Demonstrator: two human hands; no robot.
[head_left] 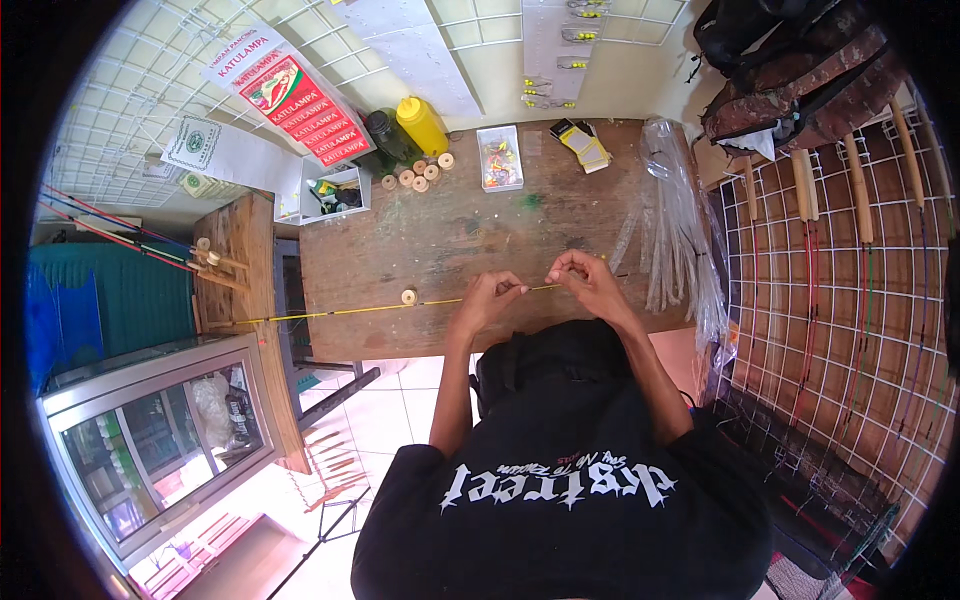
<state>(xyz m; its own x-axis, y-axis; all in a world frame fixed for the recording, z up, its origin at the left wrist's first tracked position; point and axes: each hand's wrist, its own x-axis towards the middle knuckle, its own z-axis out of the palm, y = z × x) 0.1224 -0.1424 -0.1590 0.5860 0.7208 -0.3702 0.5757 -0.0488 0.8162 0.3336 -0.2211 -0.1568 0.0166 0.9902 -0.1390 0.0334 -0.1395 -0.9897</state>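
A thin yellow fishing rod (385,307) lies across the wooden table, its thick end at the left and its thin end running between my hands. My left hand (492,298) is closed, fingertips pinched on the rod. Just to the right, my right hand (588,282) is also pinched closed, thumb and forefinger at the rod's thin end. Whatever fine piece sits between those fingertips is too small to make out. Behind the rod, left of my left hand, stands a small thread spool (408,297).
At the table's (450,240) back are several wooden spools (420,178), a yellow squeeze bottle (420,125), a white tray (500,158) of small colourful pieces and some packets (582,146). Clear plastic sleeves (670,220) drape over the right edge. Rods hang on a wire grid (780,290) at the right.
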